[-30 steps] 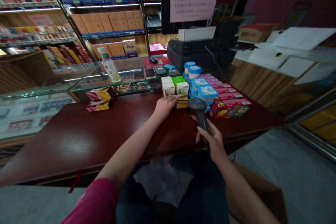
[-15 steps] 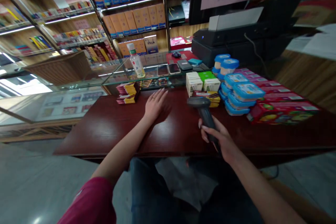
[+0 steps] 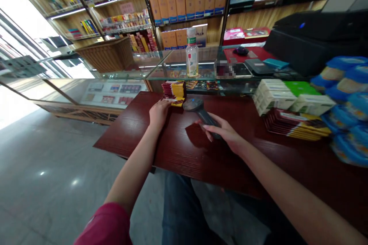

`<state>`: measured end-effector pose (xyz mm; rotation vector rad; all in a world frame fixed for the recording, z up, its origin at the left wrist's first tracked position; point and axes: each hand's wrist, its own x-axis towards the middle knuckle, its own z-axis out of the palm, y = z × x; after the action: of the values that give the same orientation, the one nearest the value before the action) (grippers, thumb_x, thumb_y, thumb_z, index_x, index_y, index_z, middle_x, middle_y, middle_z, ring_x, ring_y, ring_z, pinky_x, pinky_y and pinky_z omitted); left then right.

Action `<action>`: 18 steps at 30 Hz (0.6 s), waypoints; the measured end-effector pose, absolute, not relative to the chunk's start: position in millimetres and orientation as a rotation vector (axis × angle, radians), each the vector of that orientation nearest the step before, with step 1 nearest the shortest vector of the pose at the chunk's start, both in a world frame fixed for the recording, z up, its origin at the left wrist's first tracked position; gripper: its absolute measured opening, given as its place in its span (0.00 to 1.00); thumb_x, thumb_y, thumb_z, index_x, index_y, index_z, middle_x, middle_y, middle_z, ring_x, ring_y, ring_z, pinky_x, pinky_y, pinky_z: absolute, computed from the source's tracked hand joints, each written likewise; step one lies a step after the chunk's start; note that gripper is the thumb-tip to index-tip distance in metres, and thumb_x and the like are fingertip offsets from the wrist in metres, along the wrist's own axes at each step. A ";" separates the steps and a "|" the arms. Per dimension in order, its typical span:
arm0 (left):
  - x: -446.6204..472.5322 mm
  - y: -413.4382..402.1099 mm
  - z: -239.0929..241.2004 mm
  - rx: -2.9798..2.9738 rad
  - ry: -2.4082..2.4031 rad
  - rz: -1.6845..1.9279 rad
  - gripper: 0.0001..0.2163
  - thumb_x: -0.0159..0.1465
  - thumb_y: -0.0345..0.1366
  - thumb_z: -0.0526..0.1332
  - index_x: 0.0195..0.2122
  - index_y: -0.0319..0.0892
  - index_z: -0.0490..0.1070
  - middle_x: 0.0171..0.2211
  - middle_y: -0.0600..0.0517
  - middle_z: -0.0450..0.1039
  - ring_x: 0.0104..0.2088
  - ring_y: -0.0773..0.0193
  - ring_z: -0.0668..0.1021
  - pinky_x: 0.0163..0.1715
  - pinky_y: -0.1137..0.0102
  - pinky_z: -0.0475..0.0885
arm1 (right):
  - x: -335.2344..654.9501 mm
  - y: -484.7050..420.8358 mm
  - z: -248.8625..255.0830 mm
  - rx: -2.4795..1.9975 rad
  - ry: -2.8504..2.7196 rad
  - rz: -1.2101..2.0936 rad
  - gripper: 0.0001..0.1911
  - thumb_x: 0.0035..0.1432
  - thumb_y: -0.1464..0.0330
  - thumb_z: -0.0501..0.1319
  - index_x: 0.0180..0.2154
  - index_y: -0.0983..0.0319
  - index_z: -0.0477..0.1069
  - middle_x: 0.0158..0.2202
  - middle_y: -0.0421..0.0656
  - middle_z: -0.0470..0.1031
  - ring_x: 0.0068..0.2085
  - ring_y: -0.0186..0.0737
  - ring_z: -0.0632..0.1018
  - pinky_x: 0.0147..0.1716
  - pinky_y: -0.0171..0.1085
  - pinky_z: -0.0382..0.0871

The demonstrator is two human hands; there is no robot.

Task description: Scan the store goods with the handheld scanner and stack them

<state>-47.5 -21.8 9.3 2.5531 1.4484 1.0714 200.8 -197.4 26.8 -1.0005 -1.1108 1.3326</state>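
Stretching across the middle, a red-brown desk (image 3: 178,153) carries the goods, its near-left corner jutting over the grey floor. Along its far edge runs a glass case (image 3: 159,63), with a woven basket (image 3: 107,55) on top toward the left. Blue tubs (image 3: 350,111) are piled on the right part of the desk, partly cut off and blurred. Just left of them, near the far edge, white boxes (image 3: 273,97) sit together with a green one (image 3: 303,88). In front of these lies a stack of red and yellow packets (image 3: 296,124). A clear bottle (image 3: 192,59) with a white cap stands upright on the glass case. The right hand (image 3: 221,128) has its fingers wrapped around the handle of a dark scanner (image 3: 202,113), held above the desk, its head near a smaller packet pile (image 3: 174,90). That pile sits by the far edge, right of the far-left corner. The left hand (image 3: 159,115) reaches its near side, fingers against the packets; whether they grip one, I cannot tell.
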 end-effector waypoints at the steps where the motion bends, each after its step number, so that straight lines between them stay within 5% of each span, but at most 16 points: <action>1: -46.7 -24.1 10.4 2.439 1.443 1.173 0.13 0.70 0.32 0.62 0.52 0.50 0.82 0.54 0.51 0.82 0.56 0.54 0.82 0.60 0.62 0.74 | 199.6 -194.4 23.3 -1.009 -1.117 1.326 0.32 0.51 0.61 0.74 0.58 0.58 0.74 0.51 0.49 0.83 0.20 0.29 0.72 0.20 0.35 0.65; 6: -37.7 -25.7 11.9 1.810 1.320 1.555 0.12 0.68 0.38 0.66 0.50 0.45 0.84 0.48 0.48 0.85 0.49 0.53 0.85 0.54 0.62 0.77 | 200.5 -196.2 9.6 -1.062 -1.160 1.312 0.34 0.52 0.61 0.75 0.60 0.57 0.75 0.56 0.50 0.81 0.23 0.30 0.73 0.20 0.35 0.69; 12: -18.6 -22.6 -1.2 1.384 1.109 1.299 0.21 0.56 0.48 0.75 0.46 0.40 0.85 0.43 0.46 0.85 0.42 0.53 0.85 0.46 0.61 0.81 | 200.0 -198.6 7.4 -1.094 -1.220 1.248 0.35 0.52 0.62 0.75 0.61 0.57 0.75 0.56 0.49 0.81 0.37 0.43 0.82 0.25 0.35 0.73; 18: -13.2 -24.7 -4.5 1.244 1.029 1.243 0.23 0.53 0.45 0.76 0.47 0.37 0.84 0.37 0.46 0.85 0.34 0.58 0.85 0.40 0.64 0.81 | 198.3 -197.2 11.4 -1.088 -1.219 1.293 0.37 0.51 0.62 0.76 0.62 0.57 0.74 0.55 0.49 0.82 0.36 0.42 0.81 0.23 0.35 0.72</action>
<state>-13.2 -24.7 -4.5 1.2441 1.0293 1.2430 198.3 -197.2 11.4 -1.0877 -1.2189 1.2931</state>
